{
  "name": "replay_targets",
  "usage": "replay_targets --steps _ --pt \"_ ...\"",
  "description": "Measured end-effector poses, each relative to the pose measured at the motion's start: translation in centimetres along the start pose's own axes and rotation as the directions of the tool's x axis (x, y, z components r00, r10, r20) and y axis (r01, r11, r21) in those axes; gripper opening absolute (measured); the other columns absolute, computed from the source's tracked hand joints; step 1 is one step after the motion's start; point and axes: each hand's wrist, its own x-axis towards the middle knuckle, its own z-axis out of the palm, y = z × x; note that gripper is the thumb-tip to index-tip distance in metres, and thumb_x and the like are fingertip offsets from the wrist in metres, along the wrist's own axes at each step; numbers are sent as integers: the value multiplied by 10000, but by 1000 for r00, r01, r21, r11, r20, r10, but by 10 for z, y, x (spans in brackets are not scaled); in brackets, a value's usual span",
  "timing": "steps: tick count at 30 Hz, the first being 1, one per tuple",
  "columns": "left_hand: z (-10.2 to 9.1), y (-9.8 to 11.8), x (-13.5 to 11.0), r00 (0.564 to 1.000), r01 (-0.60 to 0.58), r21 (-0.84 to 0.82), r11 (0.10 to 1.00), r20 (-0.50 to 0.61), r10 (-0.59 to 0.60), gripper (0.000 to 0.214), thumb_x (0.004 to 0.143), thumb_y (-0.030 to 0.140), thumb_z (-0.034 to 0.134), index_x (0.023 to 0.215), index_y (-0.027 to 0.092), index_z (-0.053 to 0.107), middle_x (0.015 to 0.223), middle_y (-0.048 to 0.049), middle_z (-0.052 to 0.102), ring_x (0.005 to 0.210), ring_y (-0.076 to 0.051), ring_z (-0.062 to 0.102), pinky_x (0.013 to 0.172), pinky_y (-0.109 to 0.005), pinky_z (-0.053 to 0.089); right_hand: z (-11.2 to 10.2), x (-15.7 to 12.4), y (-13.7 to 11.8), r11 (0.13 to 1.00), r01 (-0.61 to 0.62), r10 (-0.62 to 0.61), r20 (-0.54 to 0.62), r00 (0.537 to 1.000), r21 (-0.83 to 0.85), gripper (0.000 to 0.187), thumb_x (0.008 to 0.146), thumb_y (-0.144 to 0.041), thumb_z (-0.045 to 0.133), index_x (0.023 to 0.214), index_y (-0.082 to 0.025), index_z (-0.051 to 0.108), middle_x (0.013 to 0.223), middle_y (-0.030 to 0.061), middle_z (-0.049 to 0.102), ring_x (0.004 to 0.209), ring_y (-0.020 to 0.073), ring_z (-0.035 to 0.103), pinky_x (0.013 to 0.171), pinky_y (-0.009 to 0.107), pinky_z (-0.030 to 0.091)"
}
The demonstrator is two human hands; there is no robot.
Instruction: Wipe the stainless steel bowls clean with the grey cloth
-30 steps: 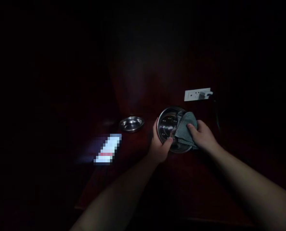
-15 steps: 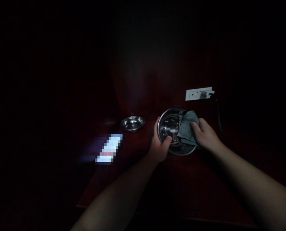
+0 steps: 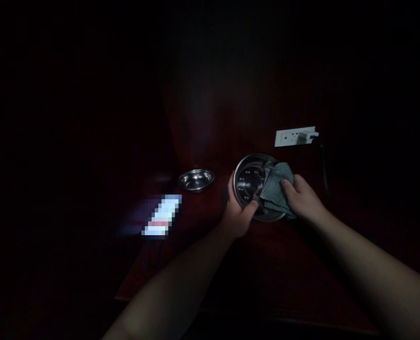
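My left hand (image 3: pixel 237 215) grips the left rim of a shiny steel bowl (image 3: pixel 248 182), thumb hooked inside, tilting it above a dark red wooden table (image 3: pixel 273 264). My right hand (image 3: pixel 302 198) is closed on a grey-green cloth (image 3: pixel 275 189), pressing it against the bowl's inner right side. The cloth hangs over the rim and hides that part of the bowl.
A second, smaller steel bowl (image 3: pixel 196 180) sits on the table to the left. A lit, blurred-out phone screen (image 3: pixel 161 222) lies nearer the table's left edge. A white power strip (image 3: pixel 295 136) with a plug and dark cable lies behind the bowl. The surroundings are very dark.
The cloth and my right hand have shifted slightly inside the bowl, and the bowl has risen and tilted a little. The view has drifted slightly.
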Motion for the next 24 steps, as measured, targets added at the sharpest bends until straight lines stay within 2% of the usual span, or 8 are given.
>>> replay_targets --steps 5,9,12,16,20,24 --pt "-5 0 2 999 36 79 996 -6 -36 832 739 91 538 1454 222 134 1386 -92 443 1270 -233 427 1088 -401 303 0 2 2 999 -2 2 7 1000 -41 214 827 -437 465 769 -235 422 698 13 526 648 202 538 558 312 407" --pt "-6 2 2 999 30 89 996 19 -31 848 731 80 528 1460 225 120 1396 -92 433 1269 -235 429 1090 -409 304 -3 3 1 997 12 -14 -17 1000 -80 206 814 -424 485 772 -234 421 701 17 531 647 200 537 564 313 407" --pt "-5 4 1 1000 10 92 996 29 -13 847 756 94 534 1465 233 93 1408 -97 421 1279 -232 420 1099 -417 290 -4 2 -2 999 4 -5 -12 1000 -38 191 810 -410 493 763 -234 433 695 18 533 634 197 532 544 309 408" --pt "-4 7 -1 998 -49 80 996 31 46 892 797 216 593 1468 223 6 1431 -120 387 1312 -241 382 1108 -427 281 -2 0 -4 972 -116 110 41 993 205 213 793 -433 529 763 -229 481 678 11 549 595 182 531 487 290 417" --pt "-4 8 -1 997 -65 88 994 37 62 904 789 277 630 1464 221 31 1477 -132 311 1336 -262 344 1117 -442 262 1 -4 -8 859 -238 225 84 971 453 269 735 -458 618 752 -210 514 658 4 580 550 165 542 464 281 440" --pt "-3 4 0 1000 -11 110 994 -7 12 932 785 272 639 1466 231 4 1463 -135 336 1321 -267 367 1111 -454 266 3 -6 -10 744 -293 234 176 956 600 260 717 -426 653 753 -202 527 647 8 590 540 162 555 490 294 468"
